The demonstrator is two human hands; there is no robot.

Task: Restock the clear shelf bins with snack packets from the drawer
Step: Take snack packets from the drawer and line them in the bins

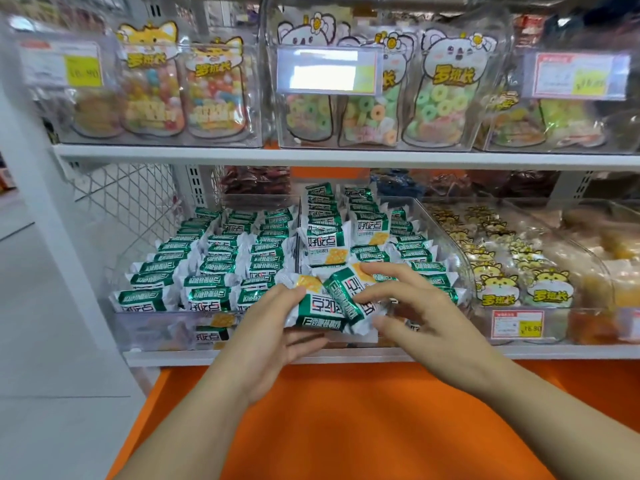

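"好吃点" on green packets (pixel 327 242); "罗班长" on koala bag (pixel 450 74); "16.90" on price tag (pixel 517 325).

The right hand (pixel 415 306) partly hides its packet (pixel 341 294).

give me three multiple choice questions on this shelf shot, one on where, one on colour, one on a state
1. Where do the left hand and right hand hold the packets?
A. at the upper shelf
B. at the front of the lower clear bin
C. on the floor
2. What colour is the surface below the lower shelf?
A. orange
B. blue
C. black
3. What is the left hand doing?
A. hanging empty
B. pressing a price tag
C. gripping a packet
Answers: 1 B, both hands meet at the bin's front. 2 A, bright orange fills the bottom of the view. 3 C, its thumb and fingers curl round a packet.
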